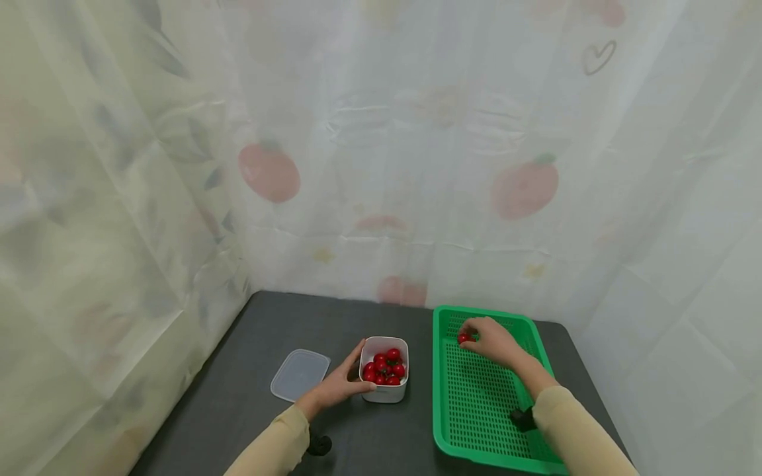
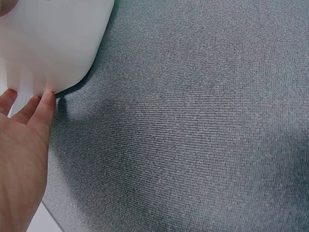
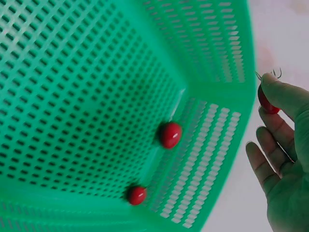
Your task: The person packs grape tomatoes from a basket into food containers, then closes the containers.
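Note:
My left hand [image 1: 338, 385] grips the side of a square white plastic container [image 1: 387, 395], thumb along the front and fingers at the left. Inside the container lie several red cherry tomatoes [image 1: 381, 365]. The left wrist view shows fingertips touching the container's pale wall [image 2: 58, 43]. Over the far part of a green perforated basket [image 1: 439, 396], my right hand [image 1: 491, 340] pinches a cherry tomato [image 3: 267, 100] with a green stem between thumb and finger. Two more tomatoes, one by the basket's corner [image 3: 170, 135] and another tomato [image 3: 137, 195], rest on the basket floor in the right wrist view.
A translucent lid [image 1: 300, 373] lies flat on the dark grey table [image 1: 369, 317], left of the container. The basket takes up the table's right side. Printed plastic curtains [image 1: 387, 165] hang behind the table and along both sides.

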Demonstrator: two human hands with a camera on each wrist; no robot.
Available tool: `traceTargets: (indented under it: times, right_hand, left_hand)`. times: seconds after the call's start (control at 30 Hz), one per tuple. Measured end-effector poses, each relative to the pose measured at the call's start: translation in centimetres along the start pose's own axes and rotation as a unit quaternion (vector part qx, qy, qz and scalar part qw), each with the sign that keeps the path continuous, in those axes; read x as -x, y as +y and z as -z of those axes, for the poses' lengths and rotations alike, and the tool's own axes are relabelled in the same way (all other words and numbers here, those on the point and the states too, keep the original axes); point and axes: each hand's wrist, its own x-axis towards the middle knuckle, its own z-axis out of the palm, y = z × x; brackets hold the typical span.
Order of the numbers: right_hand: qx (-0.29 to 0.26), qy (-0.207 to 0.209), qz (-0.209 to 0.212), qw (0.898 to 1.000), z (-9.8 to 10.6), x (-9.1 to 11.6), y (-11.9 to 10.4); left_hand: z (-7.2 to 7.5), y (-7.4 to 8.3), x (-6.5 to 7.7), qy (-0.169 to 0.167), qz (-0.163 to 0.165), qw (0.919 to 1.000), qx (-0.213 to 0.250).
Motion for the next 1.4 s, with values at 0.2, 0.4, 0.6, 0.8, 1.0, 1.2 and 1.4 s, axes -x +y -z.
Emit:
traceTargets:
  times: [0.2,0.4,0.6,0.8,1.0,1.2,1.4]
  right_hand:
    - [-0.016,0.003,0.034,0.999,-0.4,-1.2,-1.7]
    - [-0.022,-0.004,0.041,0.999,-0.8,-2.3,-3.8]
    - [-0.021,-0.022,0.062,0.998,-1.2,-3.4,-5.4]
    - [-0.018,-0.035,0.073,0.997,-2.2,-4.4,-6.8]
    - [-0.003,-0.044,0.069,0.997,-3.4,-5.4,-7.8]
    - [0.021,-0.048,0.094,0.994,-4.5,-6.3,-8.4]
    - [0.033,-0.060,0.090,0.994,-5.4,-6.9,-8.9]
  left_hand:
    - [0.0,0.1,0.1,-0.002,0.001,1.0000,0.001]
    - [0.0,0.1,0.2,-0.004,-0.003,1.0000,0.004]
    - [0.0,0.1,0.2,-0.002,-0.001,1.0000,0.004]
    - [-0.1,0.2,0.2,-0.002,-0.002,1.0000,0.006]
    - [0.0,0.1,0.1,-0.004,-0.004,1.0000,0.006]
    - [0.0,-0.2,-0.1,-0.008,0.001,0.9998,0.017]
    - [0.0,-0.4,-0.1,-0.009,0.000,0.9998,0.019]
